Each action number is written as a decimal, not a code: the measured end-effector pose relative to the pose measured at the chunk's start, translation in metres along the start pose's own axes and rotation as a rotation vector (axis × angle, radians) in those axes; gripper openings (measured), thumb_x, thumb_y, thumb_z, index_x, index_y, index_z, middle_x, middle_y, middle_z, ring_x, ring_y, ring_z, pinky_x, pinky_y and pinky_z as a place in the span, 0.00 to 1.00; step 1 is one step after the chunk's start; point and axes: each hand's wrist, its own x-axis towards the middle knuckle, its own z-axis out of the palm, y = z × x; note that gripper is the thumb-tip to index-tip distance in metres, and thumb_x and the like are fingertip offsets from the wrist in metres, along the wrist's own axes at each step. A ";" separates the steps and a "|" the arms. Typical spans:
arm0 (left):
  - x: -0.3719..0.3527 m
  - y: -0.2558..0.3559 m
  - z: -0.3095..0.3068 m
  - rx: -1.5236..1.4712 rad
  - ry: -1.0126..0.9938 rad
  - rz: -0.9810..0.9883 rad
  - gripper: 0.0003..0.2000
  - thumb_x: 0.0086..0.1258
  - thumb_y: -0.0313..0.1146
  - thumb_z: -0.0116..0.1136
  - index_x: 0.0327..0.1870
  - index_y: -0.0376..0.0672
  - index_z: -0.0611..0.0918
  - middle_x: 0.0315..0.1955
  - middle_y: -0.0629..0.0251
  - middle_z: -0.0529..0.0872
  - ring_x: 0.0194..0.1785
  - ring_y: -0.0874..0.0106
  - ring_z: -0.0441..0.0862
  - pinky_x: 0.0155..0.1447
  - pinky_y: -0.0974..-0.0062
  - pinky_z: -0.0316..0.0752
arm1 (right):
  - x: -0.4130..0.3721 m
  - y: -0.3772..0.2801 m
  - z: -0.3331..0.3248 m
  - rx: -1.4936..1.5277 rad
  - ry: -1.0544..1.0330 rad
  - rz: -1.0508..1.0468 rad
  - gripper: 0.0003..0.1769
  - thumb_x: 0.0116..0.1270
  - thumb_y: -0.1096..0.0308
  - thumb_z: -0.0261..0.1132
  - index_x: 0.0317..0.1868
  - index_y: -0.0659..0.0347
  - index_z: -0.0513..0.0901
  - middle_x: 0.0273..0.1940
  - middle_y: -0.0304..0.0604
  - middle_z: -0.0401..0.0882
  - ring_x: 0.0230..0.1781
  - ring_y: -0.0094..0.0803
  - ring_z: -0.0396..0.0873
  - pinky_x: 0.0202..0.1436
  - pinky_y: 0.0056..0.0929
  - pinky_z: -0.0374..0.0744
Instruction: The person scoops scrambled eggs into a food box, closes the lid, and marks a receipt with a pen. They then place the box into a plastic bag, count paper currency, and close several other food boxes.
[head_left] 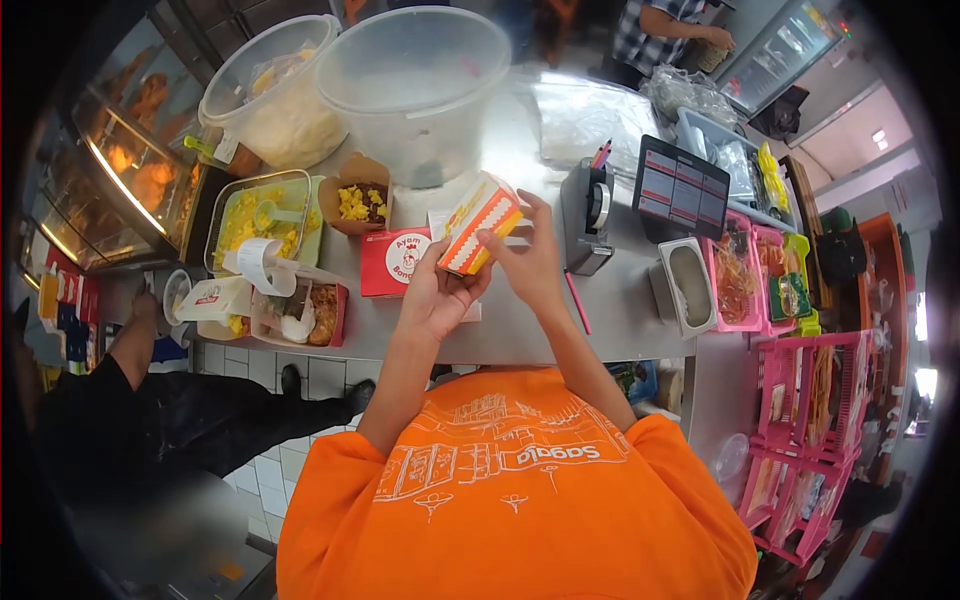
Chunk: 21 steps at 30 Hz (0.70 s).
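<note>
Over the steel counter, a small paper food carton (pixel 482 225) with orange, yellow and white print is tilted between my hands. My left hand (pixel 442 298) has its fingers and thumb around the carton's lower end. The fingers of my right hand (pixel 528 262) close on its right side, with the thumb on the printed face. Just left of the carton lies a red box (pixel 380 266) with a round white logo. Behind that stands an open brown box (pixel 361 204) of yellow and dark food. Whether the carton holds anything is hidden.
Two large plastic tubs (pixel 415 75) stand at the back. Food boxes (pixel 333 328) and a yellow-food container (pixel 225 245) sit left; a tape dispenser (pixel 588 225), tablet (pixel 683 185) and pink baskets (pixel 790 420) right. A co-worker's hand (pixel 147 305) is far left; another person (pixel 655 40) stands behind.
</note>
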 end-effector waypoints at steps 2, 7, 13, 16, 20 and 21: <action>0.001 0.001 0.000 0.029 0.022 -0.067 0.20 0.74 0.40 0.48 0.59 0.36 0.69 0.52 0.56 0.74 0.54 0.65 0.76 0.56 0.67 0.77 | -0.002 0.009 -0.005 0.060 -0.042 0.019 0.42 0.55 0.60 0.75 0.64 0.66 0.61 0.57 0.56 0.72 0.46 0.38 0.80 0.41 0.32 0.81; -0.003 0.004 -0.002 -0.011 -0.002 -0.112 0.21 0.74 0.40 0.47 0.60 0.34 0.69 0.54 0.53 0.73 0.55 0.63 0.75 0.54 0.67 0.76 | -0.008 0.010 -0.038 -0.054 -0.030 -0.189 0.33 0.56 0.66 0.74 0.60 0.64 0.69 0.54 0.51 0.76 0.44 0.35 0.81 0.45 0.32 0.80; -0.003 0.009 -0.006 -0.147 0.018 -0.096 0.22 0.74 0.40 0.47 0.60 0.31 0.68 0.56 0.50 0.73 0.55 0.62 0.75 0.55 0.67 0.75 | 0.017 0.094 -0.133 -0.760 0.678 -0.240 0.18 0.62 0.58 0.68 0.45 0.63 0.82 0.42 0.44 0.82 0.39 0.33 0.80 0.43 0.30 0.75; -0.005 0.005 -0.002 -0.173 0.015 -0.110 0.23 0.74 0.40 0.47 0.61 0.30 0.67 0.56 0.48 0.72 0.56 0.63 0.75 0.56 0.67 0.75 | 0.023 0.126 -0.148 -0.562 0.479 0.289 0.17 0.62 0.56 0.67 0.41 0.64 0.85 0.35 0.42 0.82 0.35 0.32 0.78 0.39 0.32 0.76; -0.005 0.002 -0.005 -0.171 0.041 -0.129 0.23 0.74 0.40 0.47 0.61 0.30 0.67 0.56 0.48 0.72 0.56 0.63 0.75 0.57 0.67 0.74 | 0.016 0.106 -0.143 0.085 0.335 0.612 0.13 0.61 0.61 0.66 0.40 0.62 0.86 0.35 0.38 0.82 0.37 0.32 0.79 0.34 0.43 0.80; -0.004 0.001 -0.005 -0.179 0.047 -0.125 0.23 0.73 0.40 0.49 0.60 0.31 0.68 0.54 0.49 0.73 0.56 0.62 0.75 0.57 0.67 0.75 | 0.015 0.107 -0.143 0.200 0.346 0.597 0.12 0.62 0.63 0.66 0.40 0.63 0.86 0.38 0.40 0.83 0.39 0.32 0.79 0.36 0.43 0.80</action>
